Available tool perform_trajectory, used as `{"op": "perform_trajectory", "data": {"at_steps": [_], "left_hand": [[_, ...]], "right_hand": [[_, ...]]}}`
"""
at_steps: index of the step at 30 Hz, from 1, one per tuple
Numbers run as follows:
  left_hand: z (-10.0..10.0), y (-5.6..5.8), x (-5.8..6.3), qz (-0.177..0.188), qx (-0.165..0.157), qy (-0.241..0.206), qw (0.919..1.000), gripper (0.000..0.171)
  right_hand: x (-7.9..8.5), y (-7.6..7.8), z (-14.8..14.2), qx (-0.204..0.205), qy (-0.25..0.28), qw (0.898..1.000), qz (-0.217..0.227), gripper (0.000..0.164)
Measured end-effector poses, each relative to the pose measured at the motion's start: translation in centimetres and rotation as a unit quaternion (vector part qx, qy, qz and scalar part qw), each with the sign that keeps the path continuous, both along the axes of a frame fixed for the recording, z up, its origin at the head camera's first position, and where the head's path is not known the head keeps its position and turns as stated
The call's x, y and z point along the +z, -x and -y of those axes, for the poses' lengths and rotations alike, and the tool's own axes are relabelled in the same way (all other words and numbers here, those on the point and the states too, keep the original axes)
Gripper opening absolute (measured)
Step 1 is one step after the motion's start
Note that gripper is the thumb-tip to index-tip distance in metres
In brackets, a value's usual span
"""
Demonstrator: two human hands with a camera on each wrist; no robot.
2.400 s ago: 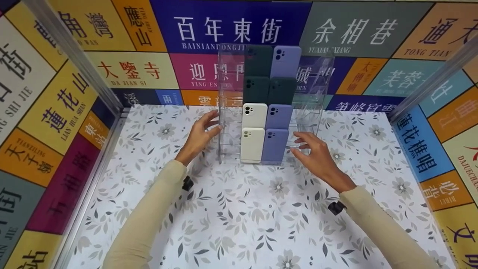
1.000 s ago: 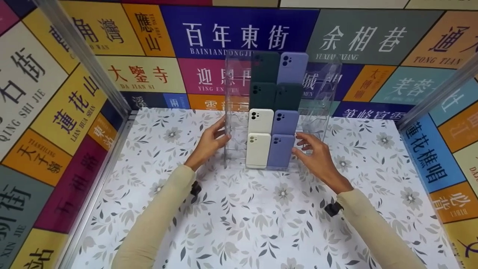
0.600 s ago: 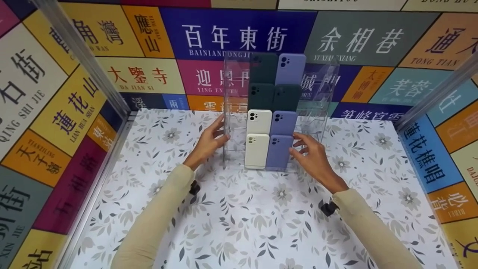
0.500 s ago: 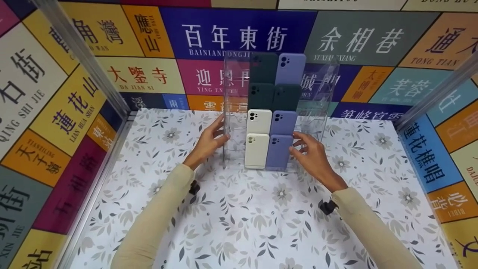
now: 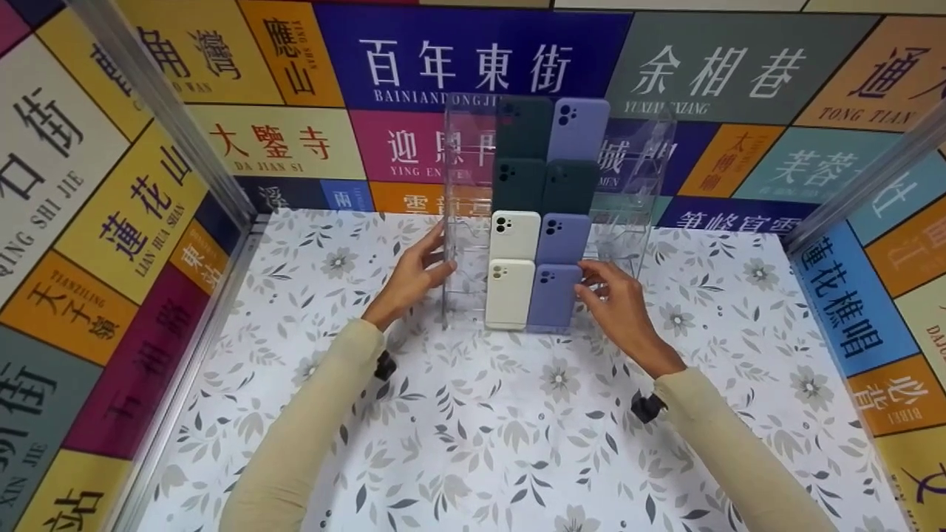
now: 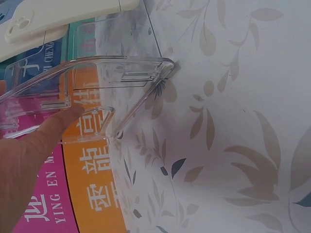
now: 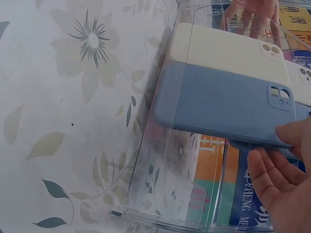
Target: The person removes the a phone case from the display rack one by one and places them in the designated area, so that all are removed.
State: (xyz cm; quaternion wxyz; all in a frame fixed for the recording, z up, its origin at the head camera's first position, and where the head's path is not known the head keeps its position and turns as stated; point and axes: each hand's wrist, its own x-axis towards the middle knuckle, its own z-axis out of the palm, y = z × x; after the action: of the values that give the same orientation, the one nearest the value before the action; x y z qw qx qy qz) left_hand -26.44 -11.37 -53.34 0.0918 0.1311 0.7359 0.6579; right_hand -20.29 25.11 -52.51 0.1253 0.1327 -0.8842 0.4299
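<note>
A clear plastic display stand (image 5: pixel 467 288) bears several phone cases in two columns. My right hand (image 5: pixel 617 304) pinches the right edge of the lowest purple case (image 5: pixel 554 299); in the right wrist view the thumb lies on this case (image 7: pixel 228 104), which looks blue-grey there, and the fingers reach under its edge. Beside it stands a white case (image 5: pixel 508 295). My left hand (image 5: pixel 408 284) rests with relaxed, mostly straight fingers against the stand's left side panel. One left-hand finger (image 6: pixel 65 119) overlaps the clear side panel (image 6: pixel 121 65) in the left wrist view.
Higher up the stand are another white case (image 5: pixel 515 233), another purple case (image 5: pixel 563 236), dark green cases (image 5: pixel 517 185) and a top purple case (image 5: pixel 579 129). The table (image 5: pixel 473 443) has a floral cover. Printed wall panels (image 5: pixel 473 52) enclose the back and sides.
My right hand has moved left to the lowest purple case, and its thumb and fingers have closed on the edge. My left hand has come up against the stand. The head view has shifted slightly.
</note>
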Motion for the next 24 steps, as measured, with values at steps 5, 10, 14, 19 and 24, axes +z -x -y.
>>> {"op": "perform_trajectory", "data": {"at_steps": [5,10,14,19,24], "left_hand": [[0.0,-0.1,0.0,-0.002,-0.004,0.002,1.0000,0.083],[0.1,0.0,0.0,-0.002,-0.003,0.004,1.0000,0.083],[0.2,0.0,0.1,-0.001,-0.004,0.004,1.0000,0.083],[0.2,0.0,0.2,0.005,-0.006,0.001,1.0000,0.083],[-0.1,-0.1,0.2,0.004,-0.004,-0.001,1.0000,0.083]], "right_hand": [[0.0,-0.4,0.1,-0.001,0.016,1.000,0.002,0.032],[0.0,-0.6,0.2,-0.002,0.041,0.999,-0.017,0.025],[0.1,-0.9,0.2,-0.005,0.065,0.997,-0.027,0.023],[0.8,-1.4,0.0,-0.009,0.078,0.996,-0.036,0.023],[1.2,-2.1,-0.3,-0.001,0.086,0.995,-0.057,0.026]]}}
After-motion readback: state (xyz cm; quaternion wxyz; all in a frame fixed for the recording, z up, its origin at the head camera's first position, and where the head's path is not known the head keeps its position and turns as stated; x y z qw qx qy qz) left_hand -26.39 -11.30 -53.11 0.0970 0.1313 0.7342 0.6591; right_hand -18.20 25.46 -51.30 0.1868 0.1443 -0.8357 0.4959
